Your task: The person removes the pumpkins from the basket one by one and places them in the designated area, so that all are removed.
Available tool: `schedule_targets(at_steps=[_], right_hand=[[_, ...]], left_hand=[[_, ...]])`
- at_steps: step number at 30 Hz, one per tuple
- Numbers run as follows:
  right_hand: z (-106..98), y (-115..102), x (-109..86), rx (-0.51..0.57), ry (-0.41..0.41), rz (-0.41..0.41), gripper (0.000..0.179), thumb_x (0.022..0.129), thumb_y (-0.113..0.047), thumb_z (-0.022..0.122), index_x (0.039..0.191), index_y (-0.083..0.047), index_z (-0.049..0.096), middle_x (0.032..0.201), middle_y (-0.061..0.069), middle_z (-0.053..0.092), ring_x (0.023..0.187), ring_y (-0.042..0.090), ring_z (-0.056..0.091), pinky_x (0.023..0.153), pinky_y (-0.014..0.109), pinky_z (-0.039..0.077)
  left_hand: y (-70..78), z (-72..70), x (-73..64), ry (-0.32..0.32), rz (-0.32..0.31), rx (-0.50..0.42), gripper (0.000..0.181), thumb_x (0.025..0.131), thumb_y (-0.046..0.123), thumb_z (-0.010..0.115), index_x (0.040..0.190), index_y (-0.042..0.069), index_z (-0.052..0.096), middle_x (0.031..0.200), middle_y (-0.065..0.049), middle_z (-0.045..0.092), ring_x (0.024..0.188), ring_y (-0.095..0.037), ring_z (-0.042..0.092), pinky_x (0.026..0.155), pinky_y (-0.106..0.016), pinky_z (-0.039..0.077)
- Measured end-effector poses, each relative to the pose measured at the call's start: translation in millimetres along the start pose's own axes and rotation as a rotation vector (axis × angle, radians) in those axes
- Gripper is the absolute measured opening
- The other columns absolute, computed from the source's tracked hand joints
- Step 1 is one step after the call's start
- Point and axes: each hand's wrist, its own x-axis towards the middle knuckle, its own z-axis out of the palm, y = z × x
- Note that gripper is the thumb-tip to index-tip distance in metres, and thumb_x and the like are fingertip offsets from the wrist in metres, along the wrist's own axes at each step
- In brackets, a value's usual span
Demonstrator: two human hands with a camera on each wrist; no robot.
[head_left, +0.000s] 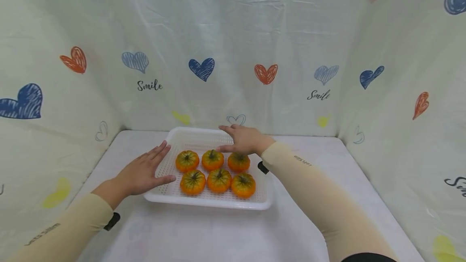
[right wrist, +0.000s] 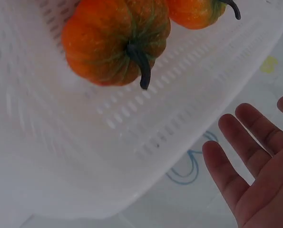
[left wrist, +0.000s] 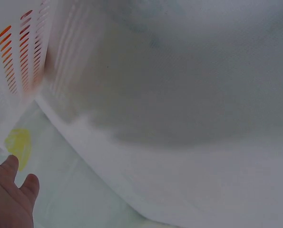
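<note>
A white perforated plastic basket [head_left: 207, 203] holds several small orange pumpkins in two rows of three, among them a front left pumpkin [head_left: 192, 182] and a back middle pumpkin [head_left: 212, 160]. My left hand [head_left: 140, 175] spreads its fingers at the basket's left side, thumb reaching over the rim. Over the back right part, my right hand [head_left: 244, 139] stretches its fingers leftward and partly covers the back right pumpkin [head_left: 238, 163]. In the right wrist view, a pumpkin [right wrist: 112, 47] with a dark curved stem lies inside the basket, and the fingers [right wrist: 231, 175] are straight, holding nothing.
A white cloth [head_left: 204, 233] covers the table under the basket. Behind and on both sides hangs a pale curtain [head_left: 233, 31] printed with hearts and the word Smile. A small black device [head_left: 112, 221] sits at the left wrist, and another one [head_left: 263, 167] at the right.
</note>
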Motion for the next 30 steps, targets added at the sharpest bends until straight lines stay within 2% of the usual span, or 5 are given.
schedule_targets(at_steps=[5,12,16,24,30], right_hand=[[14,-3,6.9,0.118,-0.034,0.006,0.089,0.086,-0.072,0.056,0.158,-0.026,0.03,0.153,0.01,0.042,0.129,0.027,0.051,0.105,0.052,0.043],[32,-6,15.2,0.235,-0.056,-0.009,0.09,0.085,-0.067,0.063,0.157,-0.022,0.032,0.147,0.008,0.05,0.126,0.023,0.053,0.106,0.045,0.043],[37,-10,18.0,0.242,-0.067,-0.028,0.089,0.086,-0.064,0.066,0.156,-0.019,0.035,0.146,0.009,0.051,0.126,0.023,0.053,0.106,0.044,0.043],[49,-13,27.2,0.218,-0.09,-0.021,0.083,0.087,-0.061,0.067,0.152,-0.015,0.043,0.14,0.007,0.057,0.125,0.021,0.055,0.108,0.04,0.041],[62,-13,31.0,0.274,-0.093,0.0,0.074,0.089,-0.053,0.069,0.15,-0.018,0.046,0.135,0.003,0.06,0.122,0.02,0.056,0.107,0.039,0.042]], left_hand=[[0.3,4.0,0.6,0.008,-0.005,-0.015,0.105,0.086,0.074,0.053,0.158,0.004,0.023,0.164,-0.018,0.014,0.145,-0.042,0.023,0.113,-0.062,0.023],[-4.1,4.3,1.0,0.033,0.018,0.013,0.099,0.087,0.064,0.062,0.157,0.004,0.026,0.163,-0.018,0.018,0.145,-0.041,0.025,0.112,-0.062,0.025],[-5.5,1.6,0.7,0.047,0.025,0.01,0.098,0.086,0.062,0.064,0.156,0.003,0.03,0.162,-0.019,0.021,0.143,-0.043,0.028,0.11,-0.063,0.029],[-4.7,0.5,-0.4,0.025,0.004,-0.025,0.098,0.086,0.06,0.065,0.157,0.005,0.026,0.164,-0.017,0.016,0.144,-0.044,0.027,0.109,-0.065,0.028],[-3.4,2.4,-0.6,0.011,-0.01,-0.038,0.098,0.088,0.062,0.062,0.158,0.006,0.024,0.165,-0.016,0.013,0.144,-0.044,0.026,0.11,-0.065,0.027]])
